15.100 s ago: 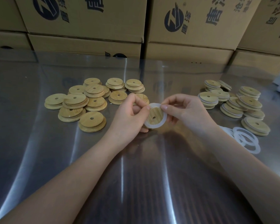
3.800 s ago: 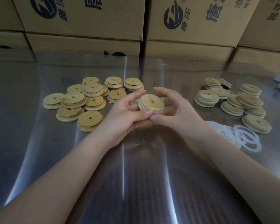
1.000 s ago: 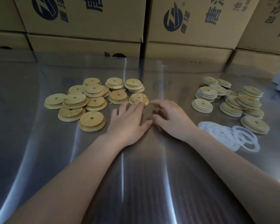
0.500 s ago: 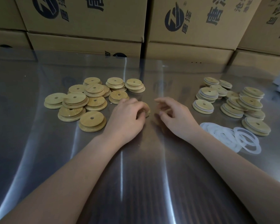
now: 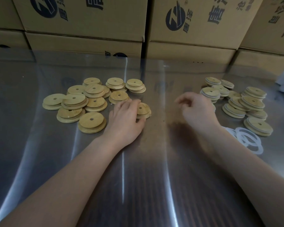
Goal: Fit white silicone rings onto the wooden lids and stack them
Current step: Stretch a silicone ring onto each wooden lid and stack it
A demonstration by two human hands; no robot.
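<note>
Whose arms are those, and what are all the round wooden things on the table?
They are a person's arms; there is no robot here. The camera sits on the person's head and looks down, so you see what they see. The shiny table holds three groups. On the left lie plain lids, each with a small hole. On the right lie ringed lids, which already wear a white ring. Near those lie loose rings. The left hand grips one lid at the edge of the left group. The right hand is blurry; its fingers hang loosely curled and it seems to hold nothing. Cardboard boxes stand behind the table.
</note>
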